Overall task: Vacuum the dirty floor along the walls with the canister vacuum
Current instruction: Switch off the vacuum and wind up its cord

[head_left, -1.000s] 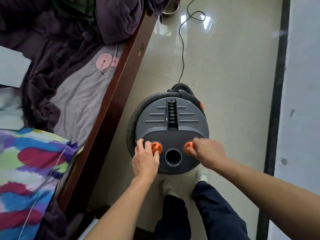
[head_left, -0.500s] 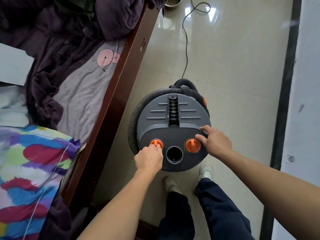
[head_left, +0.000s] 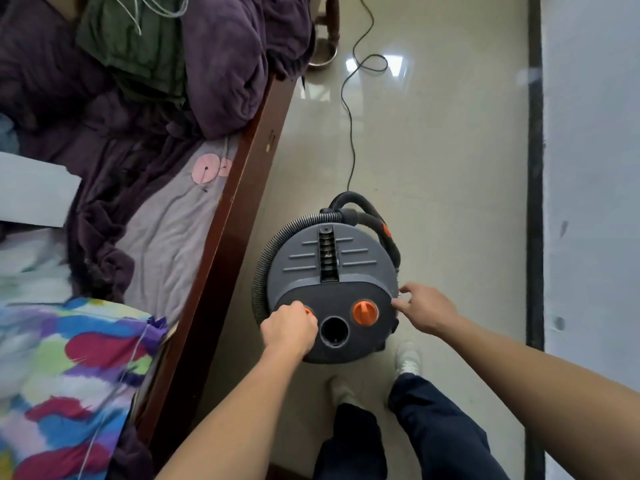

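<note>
1. The canister vacuum (head_left: 332, 271) stands upright on the tiled floor (head_left: 433, 150) in the lower centre of the frame, between the wooden bed frame (head_left: 235, 209) on the left and the wall (head_left: 588, 168) on the right.
2. The left hand (head_left: 289, 329) has its fingers curled over the left orange knob (head_left: 308, 310), hiding most of it. The right hand (head_left: 427, 308) has thumb and forefinger apart, tips touching the lid's right rim; the right orange knob (head_left: 365, 312) is uncovered.
3. Handling, as a judgement: a hard plastic drum, rigid and probably fairly heavy. Its smooth round sides give poor purchase, so the lid rim or the slotted ridge along the top (head_left: 327, 254) looks like the better hold.
4. The ribbed hose (head_left: 266, 258) coiled round the body is flexible and could slip off or snag. The thin power cord (head_left: 349, 109) trails toward the top of the frame and could catch underfoot.
5. The open round inlet (head_left: 334, 330) has no hose plugged in — likely needed before any suction.
6. No brand or label can be read; a small pale mark beside the ridge is too small to make out.
</note>
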A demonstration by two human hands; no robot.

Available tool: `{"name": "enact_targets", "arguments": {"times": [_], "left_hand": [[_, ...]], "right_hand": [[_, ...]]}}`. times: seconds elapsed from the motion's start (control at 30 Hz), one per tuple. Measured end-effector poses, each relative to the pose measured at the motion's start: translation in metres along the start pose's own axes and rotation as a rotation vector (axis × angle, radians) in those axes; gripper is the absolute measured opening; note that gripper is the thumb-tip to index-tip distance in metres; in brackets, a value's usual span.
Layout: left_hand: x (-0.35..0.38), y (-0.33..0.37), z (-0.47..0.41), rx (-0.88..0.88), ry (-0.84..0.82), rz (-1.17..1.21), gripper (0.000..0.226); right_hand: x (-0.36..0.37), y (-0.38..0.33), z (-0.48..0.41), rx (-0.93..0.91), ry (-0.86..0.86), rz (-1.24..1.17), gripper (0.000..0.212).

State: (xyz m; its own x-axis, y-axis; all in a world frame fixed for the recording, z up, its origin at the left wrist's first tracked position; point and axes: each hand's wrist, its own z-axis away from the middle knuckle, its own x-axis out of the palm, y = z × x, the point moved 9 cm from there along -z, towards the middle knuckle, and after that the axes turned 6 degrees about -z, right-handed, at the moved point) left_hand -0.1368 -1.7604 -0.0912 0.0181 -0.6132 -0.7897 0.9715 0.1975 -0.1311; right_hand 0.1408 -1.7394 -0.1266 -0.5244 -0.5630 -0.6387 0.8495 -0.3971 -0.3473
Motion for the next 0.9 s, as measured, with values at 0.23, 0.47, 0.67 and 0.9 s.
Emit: {"name": "enact_targets", "arguments": {"times": [0.23, 0.47, 0.67, 0.9], "left_hand": [[-0.082, 0.054, 0.016, 0.124, 0.043, 0.033, 0.021], [-0.166, 0.160, 0.012, 0.211, 0.071, 0.042, 0.027], [-0.242, 0.276, -0.006, 0.204, 0.101, 0.070, 0.022], [-0.339, 0.383, -0.035, 0.257, 0.151, 0.048, 0.025]], "right_hand": [[-0.098, 0.038, 0.025, 0.063, 0.035, 0.002, 0.040], [-0.213, 0.077, 0.004, 0.064, 0.097, -0.006, 0.037], [-0.330, 0.102, -0.044, -0.008, 0.092, 0.011, 0.036], [-0.495, 0.111, -0.093, -0.050, 0.212, 0.071, 0.038]]}}
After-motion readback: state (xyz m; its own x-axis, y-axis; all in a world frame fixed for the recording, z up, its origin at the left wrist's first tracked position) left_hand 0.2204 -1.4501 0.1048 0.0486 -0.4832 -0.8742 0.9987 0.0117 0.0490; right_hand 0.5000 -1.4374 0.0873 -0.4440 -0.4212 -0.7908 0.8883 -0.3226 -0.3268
